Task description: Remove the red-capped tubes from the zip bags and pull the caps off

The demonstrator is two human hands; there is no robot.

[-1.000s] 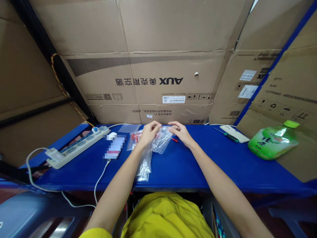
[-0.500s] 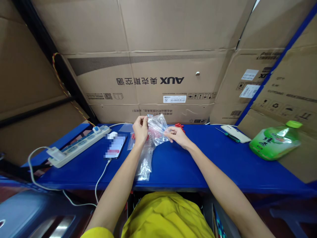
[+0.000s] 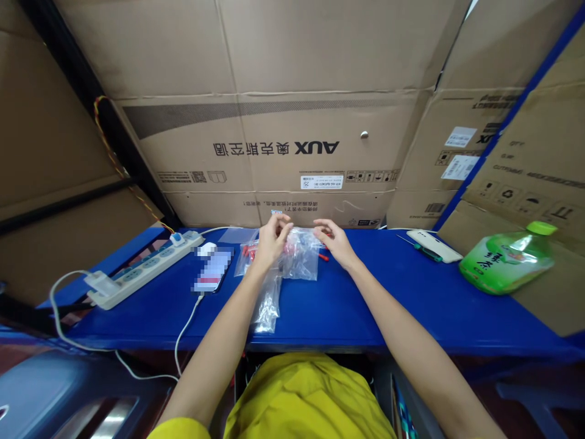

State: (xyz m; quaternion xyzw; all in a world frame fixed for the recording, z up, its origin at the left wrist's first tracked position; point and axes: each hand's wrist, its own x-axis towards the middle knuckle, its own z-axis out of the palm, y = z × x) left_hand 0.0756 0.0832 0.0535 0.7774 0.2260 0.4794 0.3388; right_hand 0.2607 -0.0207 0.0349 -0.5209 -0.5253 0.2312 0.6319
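Observation:
A clear plastic bag [image 3: 301, 259] with something red showing near its top lies on the blue table, between my hands. My left hand [image 3: 273, 242] is at the bag's upper left, fingers curled and a gap between thumb and forefinger. On the other side my right hand [image 3: 337, 244] hovers by the bag's upper right corner, fingers bent and apart, holding nothing visible. Small red pieces [image 3: 323, 256] lie beside the bag, partly behind my right hand. Left of my left hand lies another clear bag with red pieces [image 3: 247, 251]. A flat clear bag [image 3: 266, 308] stretches toward the table's front edge.
On the left are a white power strip [image 3: 146, 268] and a phone [image 3: 214, 270] on a charging cable [image 3: 186, 326]. To the right lie a green screwdriver [image 3: 428, 252], a white phone-like object [image 3: 434, 245] and a green bottle [image 3: 507, 262]. A cardboard wall [image 3: 274, 122] closes the back.
The bag, held up between both hands earlier, is now down on the table. Both hands have let go of it; the left moved slightly right, the right slightly up and right.

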